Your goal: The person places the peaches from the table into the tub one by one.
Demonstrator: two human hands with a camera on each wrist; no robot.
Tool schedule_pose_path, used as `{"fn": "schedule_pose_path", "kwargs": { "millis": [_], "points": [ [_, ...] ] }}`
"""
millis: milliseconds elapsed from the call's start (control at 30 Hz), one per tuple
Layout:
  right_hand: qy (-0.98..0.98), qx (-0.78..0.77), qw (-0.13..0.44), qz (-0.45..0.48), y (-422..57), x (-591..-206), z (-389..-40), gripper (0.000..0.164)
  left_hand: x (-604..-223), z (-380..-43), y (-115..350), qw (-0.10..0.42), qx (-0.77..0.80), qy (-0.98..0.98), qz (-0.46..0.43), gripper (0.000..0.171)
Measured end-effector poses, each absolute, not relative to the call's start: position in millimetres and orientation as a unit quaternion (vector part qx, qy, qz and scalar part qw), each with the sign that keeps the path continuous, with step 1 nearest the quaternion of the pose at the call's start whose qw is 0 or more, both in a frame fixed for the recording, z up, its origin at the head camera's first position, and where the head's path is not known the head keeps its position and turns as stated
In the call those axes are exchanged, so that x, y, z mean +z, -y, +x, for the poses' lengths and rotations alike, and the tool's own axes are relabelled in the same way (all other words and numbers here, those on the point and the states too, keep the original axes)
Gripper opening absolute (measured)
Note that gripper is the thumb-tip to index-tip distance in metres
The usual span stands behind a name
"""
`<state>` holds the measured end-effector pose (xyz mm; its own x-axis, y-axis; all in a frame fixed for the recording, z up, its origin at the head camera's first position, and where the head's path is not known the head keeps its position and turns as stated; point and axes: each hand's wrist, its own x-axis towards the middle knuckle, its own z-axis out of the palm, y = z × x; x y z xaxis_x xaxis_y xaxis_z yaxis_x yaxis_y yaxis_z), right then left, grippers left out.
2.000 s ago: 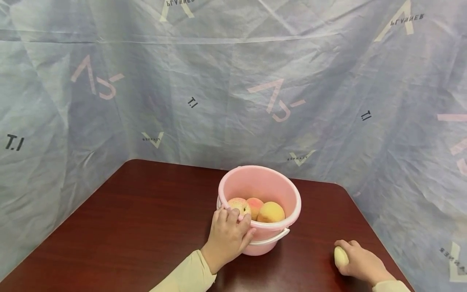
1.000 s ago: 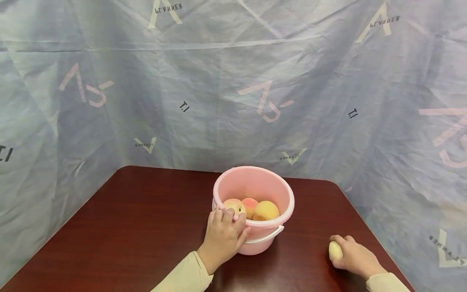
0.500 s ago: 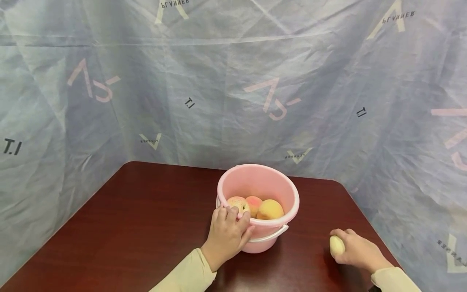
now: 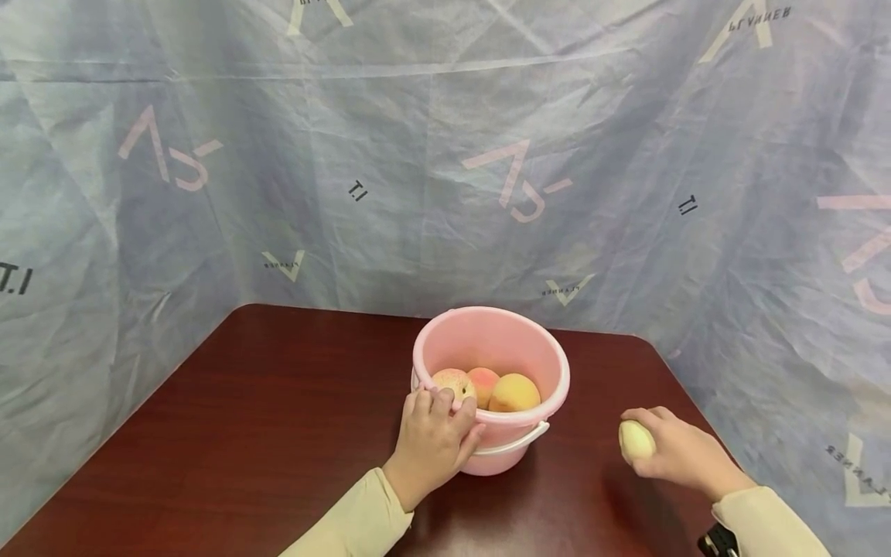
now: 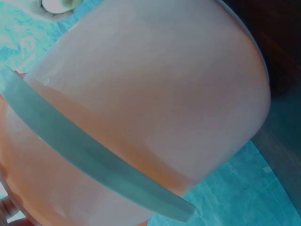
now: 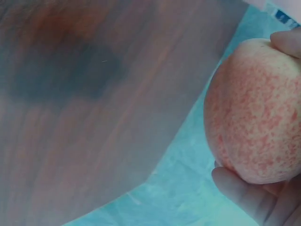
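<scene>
My left hand (image 4: 430, 441) grips the near left rim of a pink bucket (image 4: 497, 463), fingers over the edge and thumb along the outside. Inside lie a red-speckled fruit (image 4: 452, 381), an orange-pink peach (image 4: 483, 382) and a yellow fruit (image 4: 516, 393). Off to the bucket's right, my right hand (image 4: 685, 456) holds a pale peach (image 4: 636, 440) above the tabletop, a shadow below it. Red speckles cover that peach (image 6: 256, 113) in the right wrist view, with fingertips at its top and bottom. The bucket's wall (image 5: 164, 94) fills most of the left wrist view.
A white handle (image 4: 513, 443) hangs down the bucket's near side. The dark red-brown table (image 4: 230, 433) extends left of the bucket. Grey-blue printed cloth (image 4: 390, 155) surrounds the table at the back and sides. A black device (image 4: 720, 540) sits at the right sleeve.
My right hand has lifted the peach off the table and brought it slightly left. The left hand has kept its hold on the bucket rim. The head view shifts a little.
</scene>
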<state>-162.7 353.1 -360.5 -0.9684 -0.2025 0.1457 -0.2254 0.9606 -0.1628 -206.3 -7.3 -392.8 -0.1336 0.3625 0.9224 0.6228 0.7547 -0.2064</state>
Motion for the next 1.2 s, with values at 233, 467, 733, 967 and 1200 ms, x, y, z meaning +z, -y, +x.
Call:
{"fn": "schedule_pose_path", "kwargs": {
  "millis": [233, 467, 733, 967, 1200],
  "points": [
    [0.984, 0.089, 0.075, 0.135, -338, -346, -156, 0.059, -391, -205, 8, 0.566, -0.116, 0.746, -0.331, 0.036],
    [0.98, 0.07, 0.096, 0.157, -332, -342, -158, 0.059, -390, -204, 8, 0.567, -0.121, 0.744, -0.333, 0.036],
    [0.975, 0.066, 0.114, 0.178, -329, -334, -159, 0.058, -389, -203, 8, 0.57, -0.121, 0.742, -0.332, 0.035],
    [0.974, 0.073, 0.122, 0.175, -324, -323, -161, 0.058, -390, -203, 8, 0.568, -0.12, 0.745, -0.33, 0.035],
    [0.972, 0.08, 0.131, 0.177, -322, -318, -163, 0.059, -389, -203, 8, 0.569, -0.118, 0.744, -0.329, 0.035]
  ]
}}
